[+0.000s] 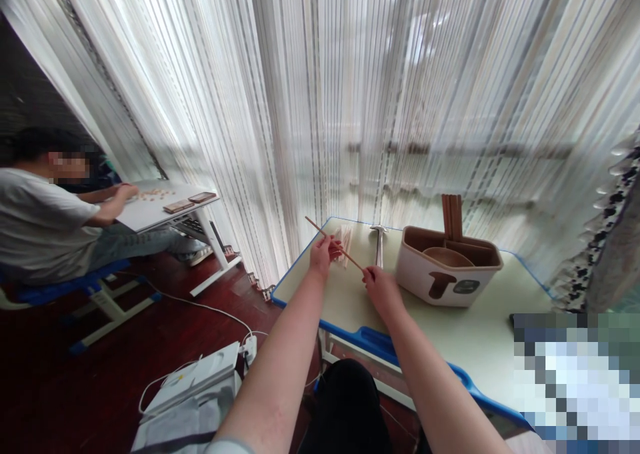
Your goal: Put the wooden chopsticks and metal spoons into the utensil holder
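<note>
**Both hands holding one thin stick above the counter**

In the head view, the left hand [323, 253] is closing its fingers around the middle of a thin wooden stick [316, 227]. The right hand [379, 286] is pinching the stick's near end between its fingertips. The stick is slanting up and away to the left, held in the air just above the far left part of the counter [480, 347]. Its far tip is poking out past the left hand.

Just behind the left hand, a bundle of pale sticks [346, 239] is lying on the counter, and a metal tool [379, 239] is lying just beside it on the right. Further right, a beige holder [445, 277] is standing on the counter, with brown chopsticks [451, 215] standing upright in its back compartment. A white curtain [350, 94] is hanging behind the counter.

Far to the left, well apart, another person [45, 221] is sitting at a small table [150, 211], resting one hand on it.
</note>
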{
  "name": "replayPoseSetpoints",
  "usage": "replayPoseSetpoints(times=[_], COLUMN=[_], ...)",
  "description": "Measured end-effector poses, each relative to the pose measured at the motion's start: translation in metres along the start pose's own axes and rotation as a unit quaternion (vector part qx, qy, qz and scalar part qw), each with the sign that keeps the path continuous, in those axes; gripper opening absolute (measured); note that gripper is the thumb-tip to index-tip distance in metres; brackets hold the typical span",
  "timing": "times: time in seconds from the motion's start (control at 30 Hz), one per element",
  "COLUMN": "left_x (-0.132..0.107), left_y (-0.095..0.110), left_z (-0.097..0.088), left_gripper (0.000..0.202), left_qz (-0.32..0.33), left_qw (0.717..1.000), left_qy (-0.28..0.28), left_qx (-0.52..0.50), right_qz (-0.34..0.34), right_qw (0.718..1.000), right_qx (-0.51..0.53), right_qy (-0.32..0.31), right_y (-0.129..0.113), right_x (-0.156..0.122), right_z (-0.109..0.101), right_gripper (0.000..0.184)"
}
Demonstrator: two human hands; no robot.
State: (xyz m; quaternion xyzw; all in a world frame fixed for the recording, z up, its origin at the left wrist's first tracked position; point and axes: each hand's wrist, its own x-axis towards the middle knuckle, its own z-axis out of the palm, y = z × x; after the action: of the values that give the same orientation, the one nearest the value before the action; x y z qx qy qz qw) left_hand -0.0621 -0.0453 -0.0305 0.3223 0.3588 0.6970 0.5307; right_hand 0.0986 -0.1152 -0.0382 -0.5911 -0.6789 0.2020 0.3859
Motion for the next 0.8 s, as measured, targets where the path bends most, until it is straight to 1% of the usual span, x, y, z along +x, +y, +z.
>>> replayPoseSetpoints(times=[0.07, 0.17, 0.2, 0.27, 0.33, 0.37, 0.4, 0.43, 0.57, 0.6, 0.63, 0.8], left_x=[0.0, -0.003, -0.004, -0.007, -0.009, -0.009, -0.008, -0.006, 0.002, 0.003, 0.004, 0.001], left_y=[0.003, 0.005, 0.005, 0.005, 0.006, 0.007, 0.007, 0.008, 0.008, 0.008, 0.008, 0.005], left_z=[-0.001, -0.001, 0.0, 0.001, 0.002, 0.003, 0.002, 0.002, -0.001, -0.001, -0.001, 0.001], left_gripper=[0.023, 0.021, 0.02, 0.019, 0.02, 0.021, 0.022, 0.022, 0.012, 0.009, 0.009, 0.02], left_qz=[0.009, 0.003, -0.006, -0.029, -0.052, -0.06, -0.066, -0.067, -0.031, -0.022, -0.019, -0.032], left_qw=[1.0, 0.999, 0.999, 0.997, 0.992, 0.991, 0.99, 0.991, 0.993, 0.993, 0.994, 0.998], left_qy=[0.005, 0.001, -0.012, -0.056, -0.098, -0.108, -0.105, -0.09, 0.025, 0.04, 0.043, -0.01], left_qx=[-0.026, -0.038, -0.042, -0.051, -0.055, -0.057, -0.064, -0.075, -0.109, -0.106, -0.099, -0.059], right_qz=[-0.006, -0.022, -0.031, -0.045, -0.048, -0.044, -0.039, -0.034, -0.017, -0.018, -0.02, -0.035], right_qw=[1.0, 0.999, 0.999, 0.999, 0.999, 0.999, 0.999, 0.999, 0.999, 0.999, 0.999, 0.999], right_qx=[-0.018, -0.034, -0.031, -0.01, 0.016, 0.024, 0.028, 0.028, -0.004, -0.013, -0.018, -0.006], right_qy=[-0.016, 0.0, 0.01, 0.015, -0.001, -0.01, -0.017, -0.023, -0.036, -0.037, -0.037, -0.038], right_y=[-0.001, -0.004, -0.005, -0.006, -0.006, -0.006, -0.005, -0.005, -0.006, -0.007, -0.008, -0.011], right_x=[0.0, -0.002, -0.003, -0.004, -0.005, -0.006, -0.006, -0.007, -0.008, -0.008, -0.009, -0.011], right_z=[0.001, -0.001, -0.002, -0.003, -0.002, -0.001, -0.001, 0.0, 0.0, 0.0, 0.0, 0.001], right_gripper=[0.026, 0.025, 0.026, 0.028, 0.031, 0.032, 0.032, 0.032, 0.028, 0.027, 0.027, 0.028])
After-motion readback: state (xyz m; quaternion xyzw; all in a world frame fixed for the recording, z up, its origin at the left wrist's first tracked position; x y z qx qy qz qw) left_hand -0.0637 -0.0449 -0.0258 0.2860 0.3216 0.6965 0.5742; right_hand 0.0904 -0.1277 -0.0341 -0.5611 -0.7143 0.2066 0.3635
